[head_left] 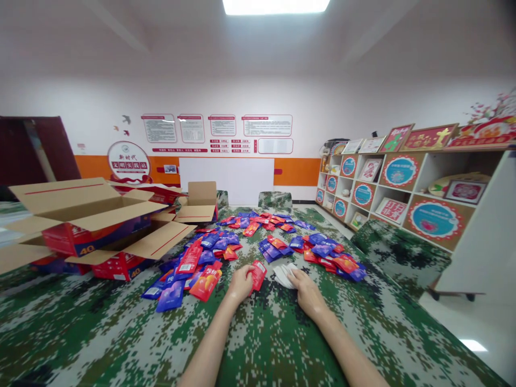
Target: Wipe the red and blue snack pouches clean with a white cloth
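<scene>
Left hand pinches a red packet, probably light, slippery, best held by an edge; right of the packet, right hand grips what looks like soft white cloth.

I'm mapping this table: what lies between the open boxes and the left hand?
In the head view, a pile of red and purple packets lies on the camouflage cloth between the open boxes and the left hand.

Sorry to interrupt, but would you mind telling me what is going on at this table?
A person's left hand holds a red packet, while the right hand holds a white cloth or tissue. Red and blue packets lie in piles on the camouflage-patterned tablecloth, with open cardboard boxes standing to the left.
</scene>
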A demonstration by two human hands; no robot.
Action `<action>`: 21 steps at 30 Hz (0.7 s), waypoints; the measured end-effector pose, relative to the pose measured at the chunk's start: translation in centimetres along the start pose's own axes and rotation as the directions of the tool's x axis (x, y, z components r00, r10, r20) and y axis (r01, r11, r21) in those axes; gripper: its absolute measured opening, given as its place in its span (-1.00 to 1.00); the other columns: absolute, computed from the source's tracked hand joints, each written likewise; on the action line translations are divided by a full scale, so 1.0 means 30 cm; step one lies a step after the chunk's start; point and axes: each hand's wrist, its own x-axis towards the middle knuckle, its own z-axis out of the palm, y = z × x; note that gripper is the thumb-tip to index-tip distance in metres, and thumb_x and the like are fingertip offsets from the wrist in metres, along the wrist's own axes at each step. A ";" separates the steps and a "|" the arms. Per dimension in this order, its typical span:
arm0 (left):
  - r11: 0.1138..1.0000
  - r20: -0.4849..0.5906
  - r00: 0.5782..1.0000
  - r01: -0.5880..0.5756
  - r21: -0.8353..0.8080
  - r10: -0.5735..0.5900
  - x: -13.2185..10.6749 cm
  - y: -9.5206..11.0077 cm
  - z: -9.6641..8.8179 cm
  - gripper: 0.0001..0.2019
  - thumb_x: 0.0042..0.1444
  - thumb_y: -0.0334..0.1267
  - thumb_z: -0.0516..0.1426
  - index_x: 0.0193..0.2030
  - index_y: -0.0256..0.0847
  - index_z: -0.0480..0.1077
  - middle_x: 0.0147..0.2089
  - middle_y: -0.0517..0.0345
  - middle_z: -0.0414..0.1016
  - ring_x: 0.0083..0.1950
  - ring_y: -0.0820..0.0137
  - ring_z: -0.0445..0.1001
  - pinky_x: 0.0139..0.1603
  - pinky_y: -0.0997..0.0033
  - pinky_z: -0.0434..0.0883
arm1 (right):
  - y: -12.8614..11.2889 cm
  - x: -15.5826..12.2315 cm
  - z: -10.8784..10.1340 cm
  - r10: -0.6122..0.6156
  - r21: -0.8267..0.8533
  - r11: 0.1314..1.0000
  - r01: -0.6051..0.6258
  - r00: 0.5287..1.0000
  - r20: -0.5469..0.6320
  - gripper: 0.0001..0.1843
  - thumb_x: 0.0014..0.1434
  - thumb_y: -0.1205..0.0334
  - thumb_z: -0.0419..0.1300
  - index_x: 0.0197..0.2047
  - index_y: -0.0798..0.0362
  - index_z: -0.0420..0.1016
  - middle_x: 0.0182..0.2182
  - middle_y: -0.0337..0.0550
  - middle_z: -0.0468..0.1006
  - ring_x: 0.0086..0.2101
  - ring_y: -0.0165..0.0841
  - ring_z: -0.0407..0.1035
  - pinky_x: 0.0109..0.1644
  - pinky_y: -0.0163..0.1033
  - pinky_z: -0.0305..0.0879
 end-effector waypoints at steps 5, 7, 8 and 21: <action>0.998 0.031 0.999 -0.017 0.061 0.015 -0.049 -0.001 0.008 -0.67 0.01 -0.51 0.03 -0.08 -0.23 0.42 -0.07 0.04 0.44 0.00 0.31 0.38 0.08 0.33 0.25 | 0.006 -0.001 0.006 -0.018 0.001 1.000 0.018 1.000 -0.012 -0.34 -0.04 0.60 -0.10 0.13 0.10 0.35 0.11 0.04 0.32 0.13 -0.21 0.11 0.21 -0.03 0.06; 0.990 0.031 0.999 -0.025 0.142 0.021 -0.074 0.013 -0.010 -0.70 0.03 -0.43 0.07 -0.07 -0.19 0.42 0.01 -0.01 0.36 0.08 0.23 0.31 0.11 0.23 0.21 | 0.007 -0.001 0.006 -0.018 -0.005 1.000 0.018 1.000 -0.014 -0.35 -0.04 0.60 -0.10 0.12 0.13 0.36 0.11 0.07 0.31 0.13 -0.20 0.10 0.21 -0.04 0.06; 0.979 0.032 0.999 -0.043 0.197 0.037 -0.089 0.022 -0.023 -0.70 0.05 -0.39 0.07 -0.06 -0.16 0.41 0.08 -0.01 0.30 0.15 0.19 0.24 0.13 0.18 0.18 | 0.007 -0.001 0.006 -0.018 -0.007 1.000 0.018 1.000 -0.014 -0.36 -0.05 0.60 -0.10 0.11 0.14 0.37 0.11 0.08 0.31 0.13 -0.20 0.10 0.21 -0.04 0.05; 0.913 0.322 0.905 -0.354 0.203 0.280 -0.242 -0.006 -0.118 -0.64 0.25 -0.21 -0.08 0.15 -0.09 0.28 0.19 0.11 0.28 0.19 0.30 0.25 0.20 0.28 0.21 | -0.004 -0.003 -0.001 0.012 -0.014 1.000 -0.012 1.000 -0.007 -0.30 -0.08 0.62 -0.11 0.14 0.10 0.34 0.12 0.03 0.32 0.14 -0.22 0.10 0.22 -0.07 0.06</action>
